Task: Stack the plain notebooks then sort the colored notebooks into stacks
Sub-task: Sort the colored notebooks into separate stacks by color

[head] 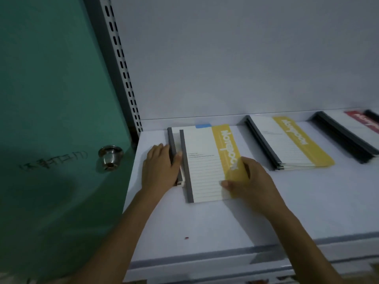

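Now sorting coloured ones. Hands apart on shelf. Left hand flat against spine of left stack, steadying. Right hand pinches yellow edge of top notebook, which lies askew on that stack; blue strip shows beneath. Yellow stack just right, red stack beyond. Next, likely: lift top notebook clear, carry to yellow stack, square spines.
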Action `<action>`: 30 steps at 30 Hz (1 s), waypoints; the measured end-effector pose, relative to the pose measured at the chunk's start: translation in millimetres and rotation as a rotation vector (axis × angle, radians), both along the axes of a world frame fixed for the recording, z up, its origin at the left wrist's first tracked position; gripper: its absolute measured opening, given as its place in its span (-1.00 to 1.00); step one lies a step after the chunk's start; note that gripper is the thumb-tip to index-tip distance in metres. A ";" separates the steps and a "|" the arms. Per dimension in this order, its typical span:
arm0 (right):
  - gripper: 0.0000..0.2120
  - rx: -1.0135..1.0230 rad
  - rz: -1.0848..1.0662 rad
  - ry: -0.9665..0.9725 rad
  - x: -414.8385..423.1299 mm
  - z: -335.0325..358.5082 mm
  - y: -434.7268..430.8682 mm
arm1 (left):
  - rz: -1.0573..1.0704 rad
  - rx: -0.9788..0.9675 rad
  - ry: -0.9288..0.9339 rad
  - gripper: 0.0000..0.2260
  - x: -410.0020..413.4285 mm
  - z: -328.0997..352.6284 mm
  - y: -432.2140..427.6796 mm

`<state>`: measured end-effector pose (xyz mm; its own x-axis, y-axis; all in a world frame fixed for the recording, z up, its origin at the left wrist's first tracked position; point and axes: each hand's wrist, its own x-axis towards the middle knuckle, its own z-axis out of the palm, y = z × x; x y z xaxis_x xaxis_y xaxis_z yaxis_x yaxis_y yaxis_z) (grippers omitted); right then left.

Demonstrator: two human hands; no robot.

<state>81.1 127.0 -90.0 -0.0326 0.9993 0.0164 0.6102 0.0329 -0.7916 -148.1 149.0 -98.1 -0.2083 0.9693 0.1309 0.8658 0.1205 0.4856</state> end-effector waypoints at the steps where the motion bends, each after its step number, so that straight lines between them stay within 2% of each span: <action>1: -0.52 -0.015 -0.070 0.022 0.6 2.7 -7.0 | 0.006 -0.014 -0.005 -0.37 -0.2 -1.7 -0.6; 2: -0.44 -0.029 -0.142 0.028 1.9 6.5 -14.6 | 0.006 -0.023 -0.011 -0.30 0.5 -3.1 -0.7; 4: -0.42 -0.031 -0.256 0.053 7.5 12.4 -31.0 | -0.002 -0.027 0.015 -0.23 1.5 -4.7 -0.1; 10: -0.47 0.059 -0.481 0.140 11.1 11.0 -93.4 | -0.032 0.002 -0.078 -0.47 -4.6 -10.2 6.8; 13: -0.46 0.103 -0.538 0.178 5.3 5.0 -107.6 | -0.010 0.141 -0.227 -0.60 -4.4 -2.0 -1.6; 16: -0.45 0.153 -0.565 0.213 2.4 2.6 -116.1 | -0.026 0.297 -0.316 -0.57 0.6 6.9 -16.8; 23: -0.52 0.343 -0.599 0.350 38.4 13.4 -135.1 | -0.099 0.497 -0.430 -0.58 22.0 26.9 -38.8; 26: -0.53 0.355 -0.597 0.438 65.4 14.9 -140.5 | -0.125 0.519 -0.562 -0.57 44.1 40.0 -54.9; 30: -0.54 0.322 -0.587 0.521 101.2 13.7 -150.0 | -0.122 0.504 -0.864 -0.56 93.7 45.8 -75.9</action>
